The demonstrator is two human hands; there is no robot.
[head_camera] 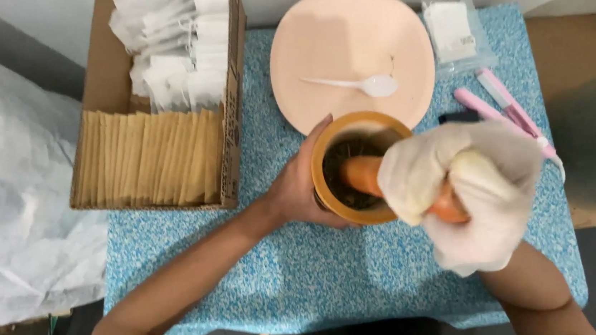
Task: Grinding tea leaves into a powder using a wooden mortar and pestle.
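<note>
Mortar (326, 159), wooden, orange-brown rim, sat mid-table on blue speckled mat (307, 274), just below pink plate (345, 48), dark ground stuff inside. Cupped on its left wall by left hand (300, 189), fingers wrapped round the outside, thumb up near rim, steadying grip, bare. Pestle (367, 176), orange, leaned in from lower right; long axis ran up-left into bowl, tip down in the dark material, handle end up toward right hand (472, 188). Wrapped in a pale cloth (456, 168), fist closed tight on pestle handle thru the cloth, so finger placement prob. not readable. Right hand sat right of and slightly below bowl, nearer the pestle; left nearer the mortar wall. White plastic spoon (363, 85) lay on plate, apart from both hands. Cardboard box (233, 123) w/ white sachets and tan envelopes at left, touching mat edge. Pink slim tools (501, 106) and clear packet (453, 32) at right, untouched.
</note>
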